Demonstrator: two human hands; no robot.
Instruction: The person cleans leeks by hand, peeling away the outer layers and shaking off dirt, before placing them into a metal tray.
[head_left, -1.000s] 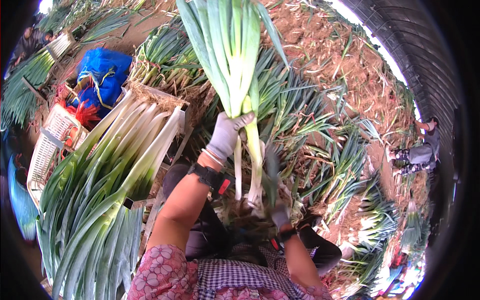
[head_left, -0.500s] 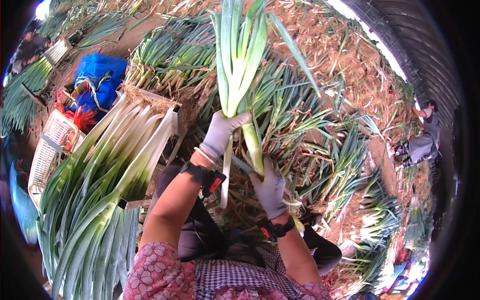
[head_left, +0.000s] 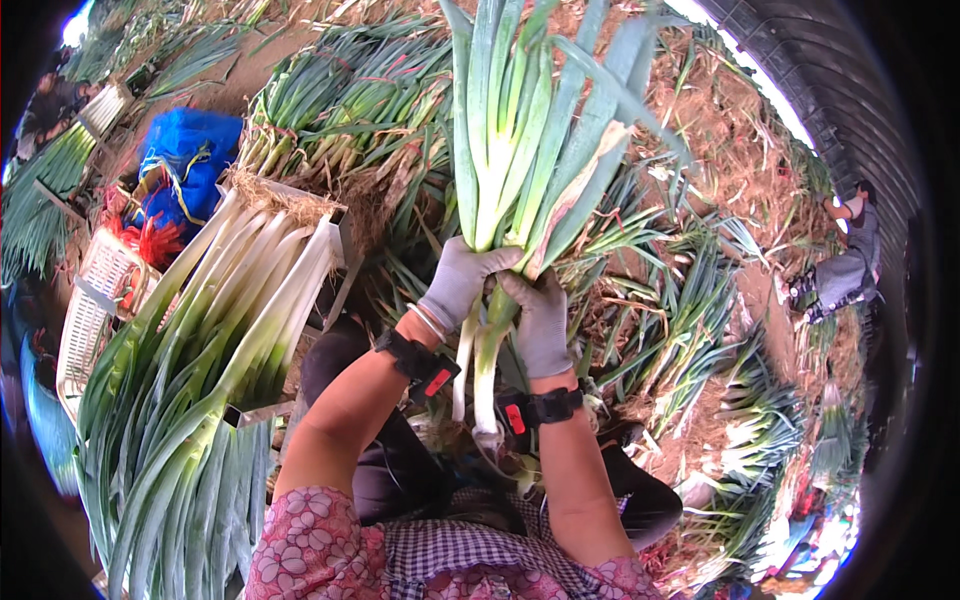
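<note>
Both gloved hands are together in front of me on long green leeks, leaves fanned out away from me and white stems hanging toward my lap. My left hand is closed around one leek where its leaves begin to spread. Beside it, my right hand grips a second leek, whose root end hangs below the glove. A withered, brownish leaf stands out among the leaves at the right hand. To my left, trimmed leeks lie side by side on a metal rack, roots at the far end.
Left of the rack stand a white plastic basket and a blue bag, with red ties between. Leek heaps lie ahead, others at right. Another person works at far right. Leafy scraps litter the soil.
My right hand has moved up from the lower stem to the leaf base, next to my left hand. More leaves now spread right, and a white stem end shows below.
</note>
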